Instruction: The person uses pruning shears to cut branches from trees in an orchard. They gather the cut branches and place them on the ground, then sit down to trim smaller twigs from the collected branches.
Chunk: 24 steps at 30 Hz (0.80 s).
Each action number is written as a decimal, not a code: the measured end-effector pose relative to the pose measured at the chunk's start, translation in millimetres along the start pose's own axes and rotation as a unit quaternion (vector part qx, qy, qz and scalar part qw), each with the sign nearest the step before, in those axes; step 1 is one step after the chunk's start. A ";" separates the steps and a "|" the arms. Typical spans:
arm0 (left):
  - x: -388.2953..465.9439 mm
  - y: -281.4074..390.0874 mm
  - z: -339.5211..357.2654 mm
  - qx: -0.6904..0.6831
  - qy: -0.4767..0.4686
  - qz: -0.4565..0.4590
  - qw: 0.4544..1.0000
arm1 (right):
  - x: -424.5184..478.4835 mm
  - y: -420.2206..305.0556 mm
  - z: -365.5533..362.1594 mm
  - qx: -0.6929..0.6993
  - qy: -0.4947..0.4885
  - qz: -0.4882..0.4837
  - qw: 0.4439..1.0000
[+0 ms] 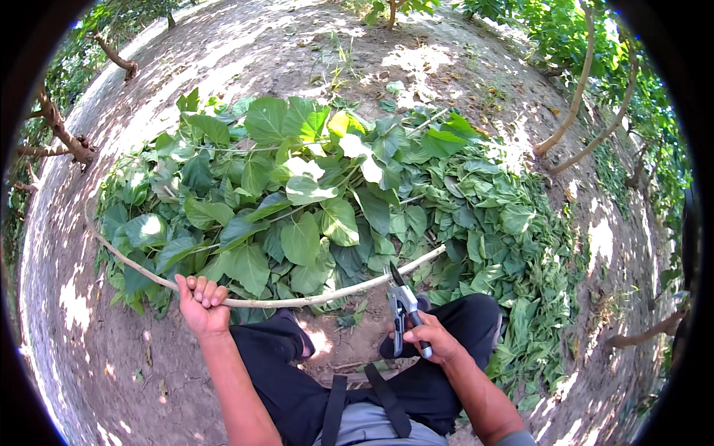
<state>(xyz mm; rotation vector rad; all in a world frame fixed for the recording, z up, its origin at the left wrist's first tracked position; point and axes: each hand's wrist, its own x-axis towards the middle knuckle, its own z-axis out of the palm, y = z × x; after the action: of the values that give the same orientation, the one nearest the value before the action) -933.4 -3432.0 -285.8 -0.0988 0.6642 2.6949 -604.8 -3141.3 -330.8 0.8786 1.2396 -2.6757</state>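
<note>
My left hand (204,304) is closed around a long, thin, bare branch (323,298). The branch curves from the far left, across in front of my knees, to a cut end at the right. In my right hand (435,337) is a pair of pruning shears (406,304) with grey and black handles. Its blades point away from me and overlap the branch in the picture, near the cut end; whether they touch it I cannot tell. Beyond both hands lies a wide heap of large green leaves (301,240), with thin leafy stems among them.
Leaves (527,312) spread down the right side, close to my knee. Tree trunks (574,100) rise at the right, and a branching trunk (67,134) stands at the far left. Small sticks (351,377) lie on the soil between my legs.
</note>
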 end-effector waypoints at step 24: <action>-58.7 -98.8 104.4 0.788 -0.339 0.124 0.499 | -8.2 -47.4 100.3 -0.324 0.042 -0.100 0.940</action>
<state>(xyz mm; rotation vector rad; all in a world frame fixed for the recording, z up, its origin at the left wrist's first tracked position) -841.0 -3321.8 -227.5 1.4307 2.4301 0.9744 -658.7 -3182.9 -242.8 0.7887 2.1411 -2.1026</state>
